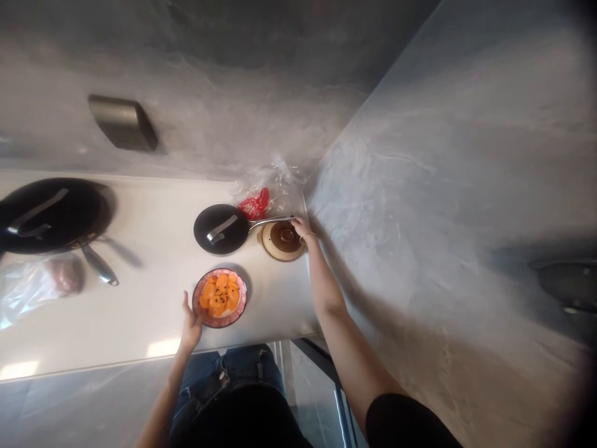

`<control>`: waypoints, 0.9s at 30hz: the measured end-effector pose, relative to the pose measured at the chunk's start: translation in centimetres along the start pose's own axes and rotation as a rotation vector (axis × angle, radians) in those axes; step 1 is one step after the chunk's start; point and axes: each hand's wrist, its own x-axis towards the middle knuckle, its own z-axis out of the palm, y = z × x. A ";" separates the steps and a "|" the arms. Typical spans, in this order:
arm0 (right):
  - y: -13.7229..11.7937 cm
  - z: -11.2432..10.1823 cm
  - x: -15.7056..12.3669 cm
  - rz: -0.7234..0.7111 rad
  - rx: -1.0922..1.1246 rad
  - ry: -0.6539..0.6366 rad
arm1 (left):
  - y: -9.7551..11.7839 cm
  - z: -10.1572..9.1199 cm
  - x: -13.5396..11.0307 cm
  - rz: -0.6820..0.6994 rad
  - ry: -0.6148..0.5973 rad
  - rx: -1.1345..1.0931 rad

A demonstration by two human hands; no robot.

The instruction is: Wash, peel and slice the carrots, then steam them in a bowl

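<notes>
A patterned red-rimmed bowl (244,305) holds orange slices (219,297) with small dark bits among them. My left hand (191,325) is at the bowl's lower left edge, touching it, with at least one finger stretched out away from the rim. To the right, my right hand (302,228) is closed on the end of the metal handle of a small black frying pan (219,230). A dark strip with a small hook shape, perhaps a reflection, shows on the pan. Right under the handle stands a pot with a brown lid (282,239), close to my right fingers.
Behind the pot lies a clear plastic bag (282,180) with a red part (255,203). At the left are a large black pan (58,214) and a plastic bag with something pinkish (63,274). All stand on a white counter (153,280); grey walls (420,186) bound it behind and right.
</notes>
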 end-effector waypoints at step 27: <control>-0.1 4.0 -15.7 -0.157 -0.236 0.190 | -3.2 -3.4 1.4 0.077 -0.083 -0.030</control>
